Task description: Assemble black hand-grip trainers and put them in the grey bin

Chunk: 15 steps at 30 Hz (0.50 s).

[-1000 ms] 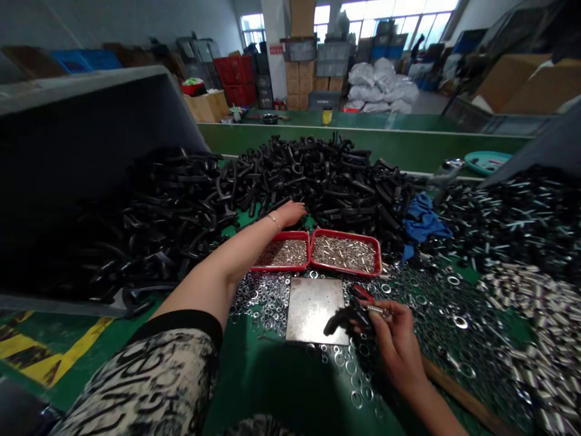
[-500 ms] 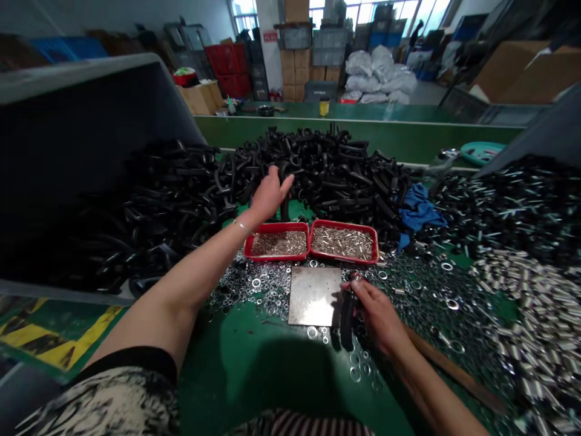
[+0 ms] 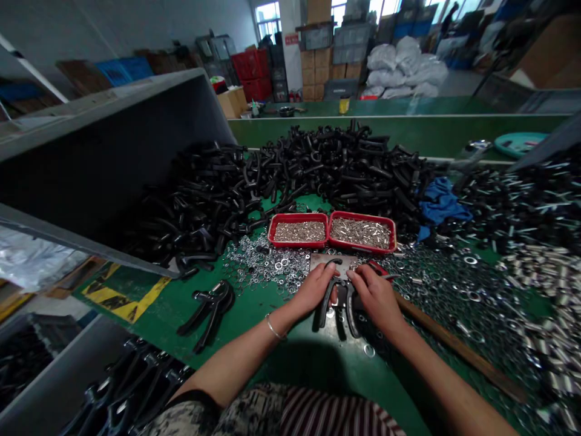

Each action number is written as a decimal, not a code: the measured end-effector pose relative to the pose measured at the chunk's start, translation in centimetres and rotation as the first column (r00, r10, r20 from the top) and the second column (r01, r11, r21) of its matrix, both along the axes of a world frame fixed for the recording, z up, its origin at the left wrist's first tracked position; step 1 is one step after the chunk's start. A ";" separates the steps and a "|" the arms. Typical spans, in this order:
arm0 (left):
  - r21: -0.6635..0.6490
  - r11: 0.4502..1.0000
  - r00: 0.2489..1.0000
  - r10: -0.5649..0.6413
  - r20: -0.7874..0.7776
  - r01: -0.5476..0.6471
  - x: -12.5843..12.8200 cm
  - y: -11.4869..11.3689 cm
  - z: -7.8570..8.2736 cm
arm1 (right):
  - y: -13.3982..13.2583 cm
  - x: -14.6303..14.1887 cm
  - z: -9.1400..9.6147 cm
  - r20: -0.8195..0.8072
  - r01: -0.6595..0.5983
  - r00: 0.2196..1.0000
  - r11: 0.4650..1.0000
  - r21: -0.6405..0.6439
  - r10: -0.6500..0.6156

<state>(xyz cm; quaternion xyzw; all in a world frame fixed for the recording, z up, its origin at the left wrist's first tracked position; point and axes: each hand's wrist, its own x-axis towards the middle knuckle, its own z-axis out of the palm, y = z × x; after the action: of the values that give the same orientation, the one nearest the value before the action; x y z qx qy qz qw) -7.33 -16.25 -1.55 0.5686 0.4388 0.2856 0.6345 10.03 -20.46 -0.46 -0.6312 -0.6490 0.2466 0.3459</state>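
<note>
My left hand (image 3: 316, 287) is closed on a curved black handle piece (image 3: 325, 303), its hooked upper end showing past the thumb. A second black handle piece (image 3: 351, 312) is gripped in my right hand (image 3: 376, 295), close beside the first. Both pieces hang over the near part of a small metal plate (image 3: 320, 259), which my hands mostly cover. Whether the two pieces touch at the top is hidden by my fingers. Loose metal rings (image 3: 369, 350) lie just below the pieces.
Two red trays (image 3: 298, 244) of small metal pins stand behind the plate, before a heap of black handle pieces (image 3: 318, 163). A two-legged black assembly (image 3: 209, 312) lies at left. A wooden handle (image 3: 458, 345) runs toward lower right, near metal cylinders (image 3: 540, 303). A blue cloth (image 3: 442, 203) lies at right.
My left hand has come back from the black heap to the plate and now holds a handle piece beside my right hand's piece. The view has swung left.
</note>
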 end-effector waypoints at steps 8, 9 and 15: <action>0.097 0.994 0.995 -0.042 -0.085 0.050 0.7 -0.6 0.9 | -0.2 -0.2 1.0 0.010 -0.018 1.000 0.999 0.028 0.017; 0.134 0.990 0.994 -0.026 -0.105 0.040 0.8 -0.8 1.0 | -0.2 -0.3 1.1 -0.001 -0.010 1.000 0.999 0.034 0.010; 0.359 0.932 0.961 0.062 -0.268 0.040 0.6 -1.4 1.3 | -0.4 -0.3 1.7 -0.087 -0.024 0.996 1.000 -0.002 0.023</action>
<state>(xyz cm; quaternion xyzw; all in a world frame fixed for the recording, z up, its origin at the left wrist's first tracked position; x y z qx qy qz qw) -6.76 -17.65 -0.21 0.7072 0.4658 0.2831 0.4503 9.75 -20.83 1.24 -0.6127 -0.6404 0.2788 0.3698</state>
